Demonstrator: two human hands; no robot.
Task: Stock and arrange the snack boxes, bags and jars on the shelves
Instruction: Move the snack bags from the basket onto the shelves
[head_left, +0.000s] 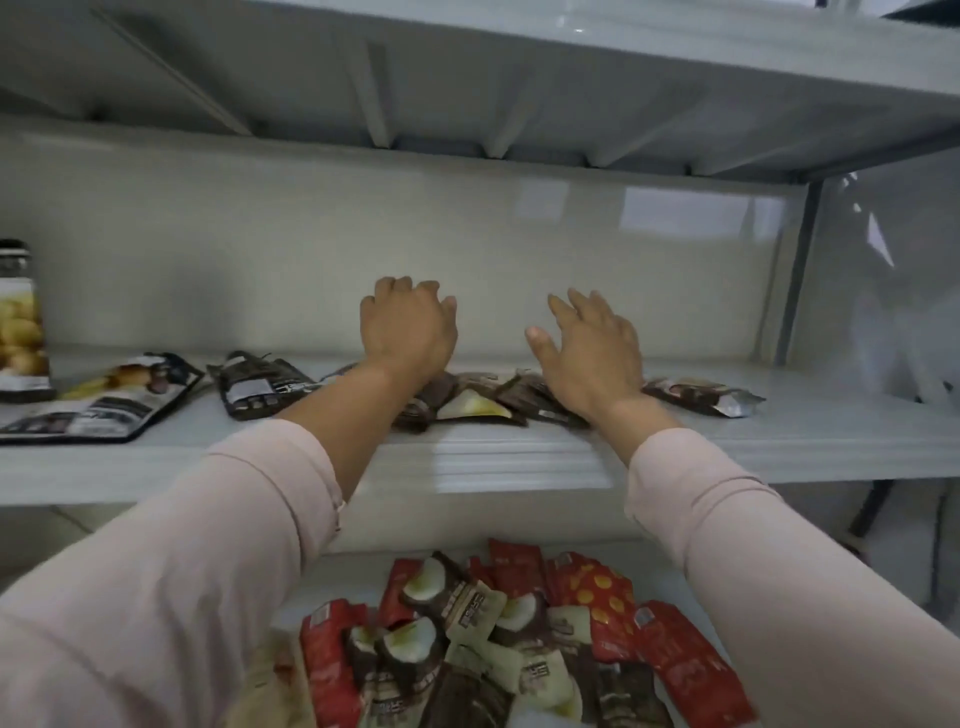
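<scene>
1. The left hand (408, 332) is raised over the middle shelf (519, 462), close to the back panel (260, 249). Fingers are bent forward and held together, tips hidden; whether anything is gripped cannot be told.
2. The right hand (589, 348) is held beside it, apart from it. Fingers are straight and slightly spread, thumb out, nothing held.
3. A cluster of small brown snack bags (467, 402) lies flat on the middle shelf under both wrists; part of it is covered by the forearms.
4. One more brown bag (704, 397) lies just right of the cluster, not touched by either hand.
5. Left of the cluster: a dark pouch (260, 384), then a larger flat pouch (98, 400), then an upright jar (21, 322) with a dark lid, cut by the frame edge.
6. The upper shelf (467, 78) is seen from below, above the hands.
7. On the lower shelf (353, 577), a loose pile of red and brown bags (519, 623) is seen between the pink sleeves (208, 545); its left side is blocked by the left sleeve.
</scene>
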